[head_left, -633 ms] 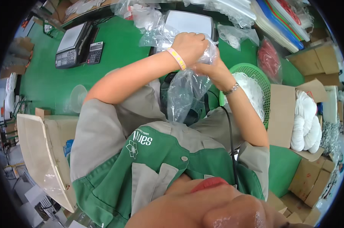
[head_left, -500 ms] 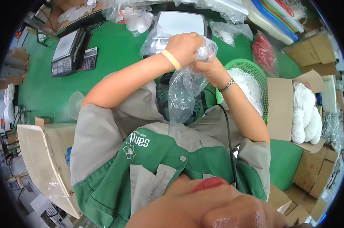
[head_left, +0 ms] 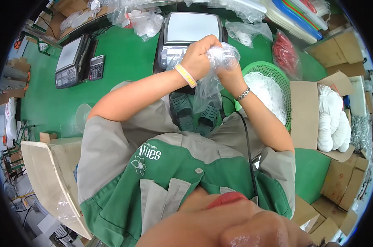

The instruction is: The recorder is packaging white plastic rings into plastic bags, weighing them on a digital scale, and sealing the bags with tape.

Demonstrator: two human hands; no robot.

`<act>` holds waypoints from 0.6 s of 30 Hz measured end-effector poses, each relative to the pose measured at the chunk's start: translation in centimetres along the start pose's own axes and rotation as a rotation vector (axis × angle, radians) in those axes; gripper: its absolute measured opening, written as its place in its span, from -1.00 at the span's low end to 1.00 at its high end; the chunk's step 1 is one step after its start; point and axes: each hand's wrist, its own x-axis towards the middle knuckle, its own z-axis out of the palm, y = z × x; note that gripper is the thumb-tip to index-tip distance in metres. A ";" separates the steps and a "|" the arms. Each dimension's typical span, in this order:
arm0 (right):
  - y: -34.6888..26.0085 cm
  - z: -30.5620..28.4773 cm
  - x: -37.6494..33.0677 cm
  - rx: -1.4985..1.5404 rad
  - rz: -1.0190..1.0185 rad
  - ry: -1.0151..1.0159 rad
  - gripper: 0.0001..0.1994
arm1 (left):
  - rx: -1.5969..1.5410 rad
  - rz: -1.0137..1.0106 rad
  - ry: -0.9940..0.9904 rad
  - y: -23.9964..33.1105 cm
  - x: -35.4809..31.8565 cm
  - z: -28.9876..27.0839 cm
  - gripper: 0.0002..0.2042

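Both of my hands grip a clear plastic bag in front of me. My left hand, with a pale wristband, is closed round the bunched plastic. My right hand pinches the bag from the other side, just below a rounded, whitish bundle inside clear film. What that bundle contains I cannot make out. Loose plastic hangs beneath my hands, above my dark green clogs. Just beyond my left hand stands a digital scale with a bare white plate.
To the right, a green basket holds white strands, beside a cardboard box with white yarn skeins. A bag of red strands lies behind. At left are a second scale, a calculator and an open carton.
The plastic has been gathered up into my hands, so less hangs down and my clogs show more. The film that lay over the far scale has come off its plate.
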 end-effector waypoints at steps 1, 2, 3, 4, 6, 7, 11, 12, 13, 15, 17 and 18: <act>-0.1 0.0 0.1 -0.001 0.000 -0.004 -0.67 | -0.069 -0.016 0.012 0.2 0.1 0.0 -0.85; -0.2 0.0 0.2 -0.049 -0.047 0.006 -0.68 | -0.068 -0.017 0.016 0.3 0.1 0.0 -0.85; -0.2 0.0 0.3 -0.096 -0.093 0.016 -0.70 | -0.100 -0.034 -0.007 0.4 0.1 0.0 -0.91; -0.6 0.1 0.4 -0.095 -0.094 0.010 -0.70 | -0.130 -0.052 -0.029 0.6 0.1 0.0 -0.96; -1.2 0.4 0.4 -0.057 -0.127 0.059 -0.70 | -0.250 -0.096 -0.024 0.9 0.2 -0.1 -0.95; -1.0 0.4 0.6 -0.056 -0.129 0.056 -0.70 | -0.372 -0.137 -0.024 1.2 0.3 -0.2 -0.95; -1.6 0.5 1.6 0.239 -0.156 0.168 -0.64 | -0.852 -0.294 0.137 3.2 1.1 -0.2 -0.94; -2.4 0.1 2.1 0.303 -0.140 0.145 -0.61 | -0.920 -0.258 0.192 3.6 1.5 -0.2 -0.92; -3.5 -0.2 2.6 0.370 -0.123 0.118 -0.57 | -0.914 -0.253 0.202 4.1 1.8 -0.4 -0.92; -4.7 -0.7 2.8 0.442 -0.065 0.035 -0.46 | -0.989 -0.105 0.223 4.4 2.5 -0.9 -0.89; -4.9 -0.6 2.7 0.619 -0.080 -0.175 -0.38 | -0.958 -0.129 0.292 4.0 3.3 -1.0 -0.85; -5.0 -0.5 2.6 0.564 -0.017 -0.203 -0.32 | -0.948 -0.184 0.334 3.7 3.3 -0.5 -0.84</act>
